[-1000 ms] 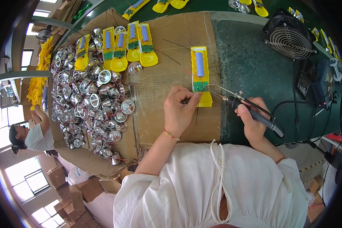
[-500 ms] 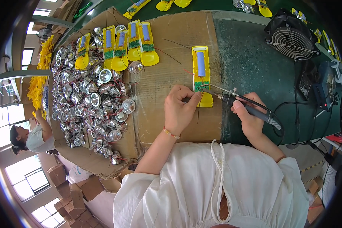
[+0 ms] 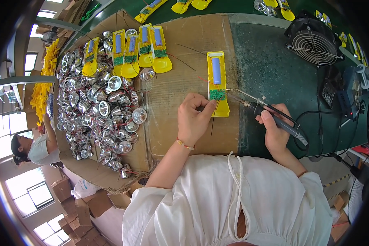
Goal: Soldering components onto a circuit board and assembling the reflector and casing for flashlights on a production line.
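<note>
In front of me a yellow flashlight housing [image 3: 222,110] lies on cardboard, with a blue cylindrical battery [image 3: 216,70] and a green circuit board [image 3: 216,94] in it. My left hand [image 3: 194,115] has thumb and forefinger pinched at the board's lower left edge. A thin black wire [image 3: 212,128] passes by the thumb tip; what sits between the fingertips is hidden. My right hand [image 3: 276,125] grips a soldering iron [image 3: 281,123] with a thin metal tube [image 3: 244,93] fixed along it. Its tip end is just right of the board, with faint smoke nearby.
At left, many silver reflector cups [image 3: 104,108] with wires fill a cardboard tray. Several yellow housings [image 3: 162,64] lie at its far right. A metal-grilled fan [image 3: 314,46] and a blue box [image 3: 348,103] stand right, with black cables [image 3: 320,110] around. Another person works far left.
My right hand has drawn the soldering iron and tube right, off the board to beside it. My left hand stays at the board, and the black wire's upper part has shifted slightly right.
</note>
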A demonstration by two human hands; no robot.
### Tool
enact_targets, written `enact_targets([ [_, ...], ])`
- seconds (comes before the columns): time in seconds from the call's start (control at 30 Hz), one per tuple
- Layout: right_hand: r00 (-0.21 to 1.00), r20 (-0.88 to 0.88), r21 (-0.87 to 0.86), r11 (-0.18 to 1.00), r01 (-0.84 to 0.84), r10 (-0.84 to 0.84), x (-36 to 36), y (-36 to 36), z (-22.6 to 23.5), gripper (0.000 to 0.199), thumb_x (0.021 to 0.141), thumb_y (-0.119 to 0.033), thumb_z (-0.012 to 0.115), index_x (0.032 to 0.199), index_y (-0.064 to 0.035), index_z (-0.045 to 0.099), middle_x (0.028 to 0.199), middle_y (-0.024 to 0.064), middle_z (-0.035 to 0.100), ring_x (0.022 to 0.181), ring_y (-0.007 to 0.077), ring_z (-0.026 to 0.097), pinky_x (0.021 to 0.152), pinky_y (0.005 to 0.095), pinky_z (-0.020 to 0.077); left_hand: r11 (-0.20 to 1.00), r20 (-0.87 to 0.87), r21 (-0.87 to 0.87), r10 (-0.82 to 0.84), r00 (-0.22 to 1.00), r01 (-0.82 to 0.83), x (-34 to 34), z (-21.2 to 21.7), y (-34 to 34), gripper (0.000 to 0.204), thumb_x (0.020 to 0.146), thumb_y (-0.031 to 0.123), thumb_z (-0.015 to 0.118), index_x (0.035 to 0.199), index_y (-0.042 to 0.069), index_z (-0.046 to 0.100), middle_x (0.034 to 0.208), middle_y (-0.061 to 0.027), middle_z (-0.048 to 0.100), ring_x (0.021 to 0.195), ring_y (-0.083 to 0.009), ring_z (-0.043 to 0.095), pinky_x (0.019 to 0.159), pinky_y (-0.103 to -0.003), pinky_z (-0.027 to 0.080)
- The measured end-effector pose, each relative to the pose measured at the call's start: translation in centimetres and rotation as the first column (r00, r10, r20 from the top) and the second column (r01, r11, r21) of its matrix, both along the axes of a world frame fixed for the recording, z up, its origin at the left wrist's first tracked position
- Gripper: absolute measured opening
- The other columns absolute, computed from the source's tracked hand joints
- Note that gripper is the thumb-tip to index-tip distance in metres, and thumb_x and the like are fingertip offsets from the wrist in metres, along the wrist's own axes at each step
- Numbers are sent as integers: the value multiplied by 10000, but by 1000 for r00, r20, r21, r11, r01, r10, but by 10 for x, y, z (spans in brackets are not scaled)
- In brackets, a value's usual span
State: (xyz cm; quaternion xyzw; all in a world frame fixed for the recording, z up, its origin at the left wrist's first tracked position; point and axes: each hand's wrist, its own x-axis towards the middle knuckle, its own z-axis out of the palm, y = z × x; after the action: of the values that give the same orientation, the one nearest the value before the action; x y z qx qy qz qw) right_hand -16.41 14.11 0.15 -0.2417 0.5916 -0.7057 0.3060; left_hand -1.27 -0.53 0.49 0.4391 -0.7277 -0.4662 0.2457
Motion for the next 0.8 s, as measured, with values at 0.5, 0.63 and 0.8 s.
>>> enact_targets([
  [0.5,982,-94,173,968,179,-165,-45,21,-15,129,797,-82,650,859,-13,561,716,45,583,640,77,543,591,209,440,917,406,-45,-346,845,397,-91,35,-86,206,769,215,614,713,29,685,520,-82,607,439,-200,585,496,-296,490],
  [0.63,978,-170,203,966,158,-124,-39,23,-20,146,762,-72,690,835,-25,573,710,11,570,642,61,508,567,223,427,900,373,-310,-180,910,305,-192,41,-163,255,758,312,643,752,63,699,628,-83,651,583,-211,635,602,-315,510],
  [0.8,993,-74,193,976,99,-86,-46,23,-6,155,765,-78,693,824,-24,560,684,11,581,609,43,506,544,214,422,705,574,-644,188,797,297,-230,41,-223,291,709,400,684,817,132,717,771,-100,673,732,-251,648,671,-362,510],
])
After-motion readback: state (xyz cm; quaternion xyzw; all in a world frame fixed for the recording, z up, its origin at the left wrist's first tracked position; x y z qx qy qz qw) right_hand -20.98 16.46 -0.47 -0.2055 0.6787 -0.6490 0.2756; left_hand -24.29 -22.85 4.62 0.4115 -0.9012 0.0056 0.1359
